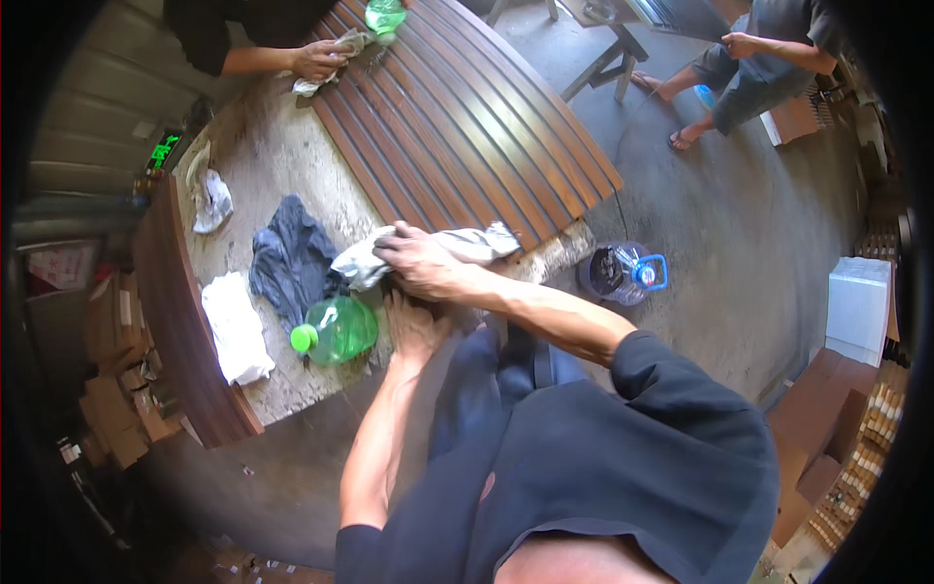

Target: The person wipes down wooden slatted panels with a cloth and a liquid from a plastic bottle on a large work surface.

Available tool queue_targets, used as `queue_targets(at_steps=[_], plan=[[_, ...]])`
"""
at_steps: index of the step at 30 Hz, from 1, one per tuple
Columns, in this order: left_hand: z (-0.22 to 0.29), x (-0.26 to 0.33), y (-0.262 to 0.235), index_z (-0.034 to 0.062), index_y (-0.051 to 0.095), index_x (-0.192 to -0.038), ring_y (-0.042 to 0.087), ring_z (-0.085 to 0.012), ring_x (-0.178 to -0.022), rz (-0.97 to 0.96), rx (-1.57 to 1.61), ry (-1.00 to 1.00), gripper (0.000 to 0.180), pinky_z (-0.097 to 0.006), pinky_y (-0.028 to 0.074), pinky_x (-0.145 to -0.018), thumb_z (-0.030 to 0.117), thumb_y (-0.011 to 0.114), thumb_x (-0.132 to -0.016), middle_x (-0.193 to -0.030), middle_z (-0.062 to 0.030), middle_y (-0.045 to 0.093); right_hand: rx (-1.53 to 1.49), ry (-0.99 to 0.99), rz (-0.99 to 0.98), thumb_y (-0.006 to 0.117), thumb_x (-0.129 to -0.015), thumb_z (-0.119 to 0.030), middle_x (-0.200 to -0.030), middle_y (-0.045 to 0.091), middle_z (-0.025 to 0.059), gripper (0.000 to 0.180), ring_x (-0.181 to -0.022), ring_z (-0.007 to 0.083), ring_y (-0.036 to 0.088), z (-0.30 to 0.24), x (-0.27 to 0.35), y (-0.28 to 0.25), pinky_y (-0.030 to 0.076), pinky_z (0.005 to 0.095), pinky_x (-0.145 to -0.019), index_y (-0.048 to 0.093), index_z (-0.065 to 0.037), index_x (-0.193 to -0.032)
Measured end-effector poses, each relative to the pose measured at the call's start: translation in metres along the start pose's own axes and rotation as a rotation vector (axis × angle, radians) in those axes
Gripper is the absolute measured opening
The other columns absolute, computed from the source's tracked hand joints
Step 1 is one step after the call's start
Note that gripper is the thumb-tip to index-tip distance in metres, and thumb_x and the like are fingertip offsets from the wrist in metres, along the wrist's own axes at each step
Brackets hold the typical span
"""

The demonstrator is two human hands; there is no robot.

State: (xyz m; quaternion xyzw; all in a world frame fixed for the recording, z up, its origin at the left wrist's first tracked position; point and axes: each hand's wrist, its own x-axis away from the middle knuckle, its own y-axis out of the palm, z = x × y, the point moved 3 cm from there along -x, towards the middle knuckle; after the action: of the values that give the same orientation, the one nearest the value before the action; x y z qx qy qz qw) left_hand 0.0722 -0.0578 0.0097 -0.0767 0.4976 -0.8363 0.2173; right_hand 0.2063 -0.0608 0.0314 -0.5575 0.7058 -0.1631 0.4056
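My right hand [420, 263] is closed on a crumpled whitish rag [362, 261] at the near end of a brown slatted wooden panel [457, 117]. Part of the rag trails right along the panel's edge. Just below it, my left hand [413, 329] rests at the near edge of the worktable [263, 127], fingers stretched forward and partly hidden by my right hand. A green plastic bottle [341, 329] with a green cap lies close to the left of my left hand. Beyond the bottle lies a dark crumpled cloth [294, 255].
A folded white cloth [235, 326] and a smaller white rag [212, 202] lie further left. A co-worker's hand [319, 60] holds a rag at the panel's far side. A bucket [605, 273] with a clear bottle stands on the floor. At the far right another person [778, 58] holds a dark panel.
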Motion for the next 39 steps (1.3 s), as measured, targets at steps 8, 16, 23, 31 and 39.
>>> queue_targets(at_steps=[8, 16, 23, 31, 39], plan=[[0.003, 0.064, -0.043, -0.0014, 0.073, -0.110, 0.071, -0.0371, -0.101, 0.312, 0.094, -0.041, 0.024, -0.043, 0.057, -0.092, 0.011, 0.070, -0.089, -0.108, -0.0201, 0.074, -0.740, 1.098, 0.751, 0.059, -0.100, -0.023, -0.094, 0.069, 0.0022, 0.024, -0.080, 0.0119, 0.063, 0.006, 0.242, -0.171, 0.051, 0.0281, -0.072, 0.067, -0.002, -0.109], [-0.020, 0.141, -0.116, -0.0029, 0.049, -0.140, 0.058, -0.0321, -0.121, 0.728, 0.116, -0.375, 0.064, -0.043, 0.049, -0.102, 0.020, 0.078, -0.088, -0.135, -0.0215, 0.056, -1.628, 0.780, 1.290, 0.059, -0.099, -0.026, -0.101, 0.070, 0.0095, 0.032, -0.093, 0.0255, 0.069, 0.001, 0.341, -0.136, 0.057, 0.0421, -0.087, 0.061, -0.006, -0.123], [-0.077, 0.076, -0.094, -0.0040, 0.044, -0.144, 0.057, -0.0356, -0.127, 0.506, 0.268, -0.271, 0.078, -0.050, 0.047, -0.106, 0.033, 0.081, -0.087, -0.141, -0.0256, 0.054, -1.817, 0.819, 1.220, 0.055, -0.101, -0.025, -0.104, 0.073, 0.0136, 0.035, -0.090, 0.0285, 0.074, -0.007, 0.314, -0.106, 0.062, 0.0441, -0.083, 0.059, -0.001, -0.126], [-0.013, 0.009, -0.130, 0.0009, 0.061, -0.116, 0.071, -0.0357, -0.083, 0.005, -0.040, 0.006, 0.044, -0.047, 0.056, -0.078, 0.023, 0.078, -0.082, -0.089, -0.0175, 0.071, -1.722, 0.838, 1.292, 0.057, -0.102, -0.020, -0.106, 0.073, 0.0117, 0.027, -0.093, 0.0268, 0.073, -0.013, 0.321, -0.108, 0.061, 0.0433, -0.084, 0.061, -0.004, -0.123], [0.054, -0.048, -0.134, 0.0002, 0.064, -0.098, 0.069, -0.0411, -0.079, -0.389, -0.377, 0.120, 0.035, -0.050, 0.054, -0.071, 0.021, 0.077, -0.073, -0.080, -0.0217, 0.069, -1.585, 0.911, 1.241, 0.054, -0.102, -0.018, -0.107, 0.073, 0.0096, 0.030, -0.093, 0.0232, 0.074, -0.034, 0.300, -0.108, 0.060, 0.0382, -0.085, 0.059, -0.003, -0.127]])
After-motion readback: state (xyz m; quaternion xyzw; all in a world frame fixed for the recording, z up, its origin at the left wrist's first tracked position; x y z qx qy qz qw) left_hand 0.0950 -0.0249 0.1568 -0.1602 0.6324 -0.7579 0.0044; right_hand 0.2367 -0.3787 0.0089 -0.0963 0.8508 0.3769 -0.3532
